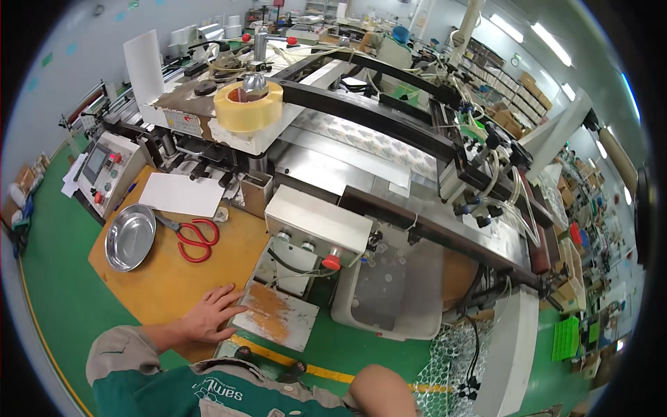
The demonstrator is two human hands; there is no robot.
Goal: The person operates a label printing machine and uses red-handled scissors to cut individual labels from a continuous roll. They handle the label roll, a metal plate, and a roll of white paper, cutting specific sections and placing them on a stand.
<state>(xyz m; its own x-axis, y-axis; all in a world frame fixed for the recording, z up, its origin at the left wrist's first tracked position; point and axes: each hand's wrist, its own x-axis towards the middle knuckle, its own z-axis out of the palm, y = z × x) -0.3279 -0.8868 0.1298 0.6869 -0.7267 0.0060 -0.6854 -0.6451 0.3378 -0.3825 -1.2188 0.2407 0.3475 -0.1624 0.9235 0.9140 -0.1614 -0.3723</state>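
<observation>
L hand at desk edge, fingers spread, grasping nothing, nr scuffed white panel; R hand OOV, can't tell its state. Scissors beside steel bowl. Steady support probably wants a flat, relaxed palm.

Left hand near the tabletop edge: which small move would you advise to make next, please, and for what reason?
Perhaps lift the left hand forward to the red-handled scissors: the hand looks empty, its fingers spread, and the scissors lie just ahead on the tan tabletop, beside the metal dish, with bare surface between.
</observation>
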